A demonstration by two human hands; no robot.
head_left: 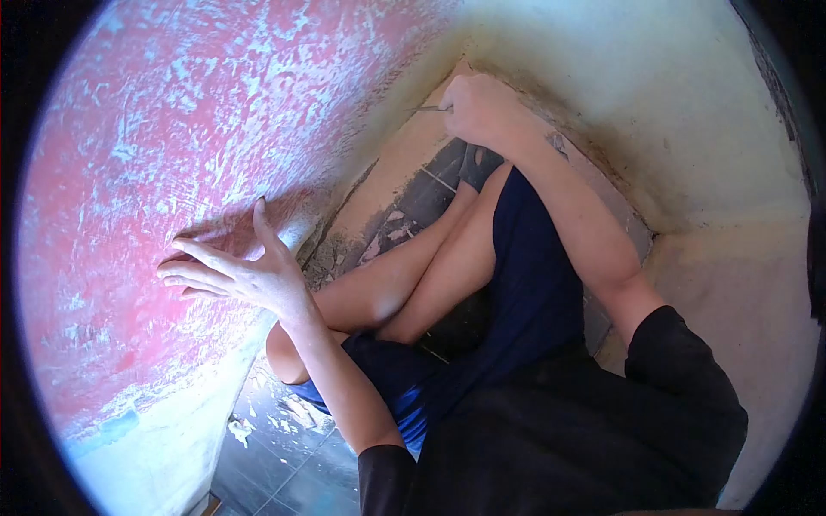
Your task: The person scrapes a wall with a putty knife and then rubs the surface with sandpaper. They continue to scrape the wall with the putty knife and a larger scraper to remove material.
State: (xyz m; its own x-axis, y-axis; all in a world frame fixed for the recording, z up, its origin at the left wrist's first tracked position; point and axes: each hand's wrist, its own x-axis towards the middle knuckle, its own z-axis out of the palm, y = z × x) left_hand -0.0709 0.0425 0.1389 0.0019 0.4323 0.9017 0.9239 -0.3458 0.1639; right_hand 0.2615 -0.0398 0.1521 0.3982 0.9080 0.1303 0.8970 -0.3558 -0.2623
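Note:
My right hand [486,110] is closed in a fist around a scraper [424,108], whose thin blade shows edge-on and points left toward the wall. Most of the tool is hidden inside the fist. At the left, my left hand [241,273] has its fingers spread, with the fingertips right at the patchy pink wall [155,172]; it holds nothing. White and pale blue patches show through the pink paint all over this wall, and pale dust whitens the left fingers.
My crossed legs [430,267] fill the corner between the walls. Paint flakes [297,413] litter the dark floor tiles [318,482]. A cream wall [688,112] rises at the right, with a dark, grimy line along its base.

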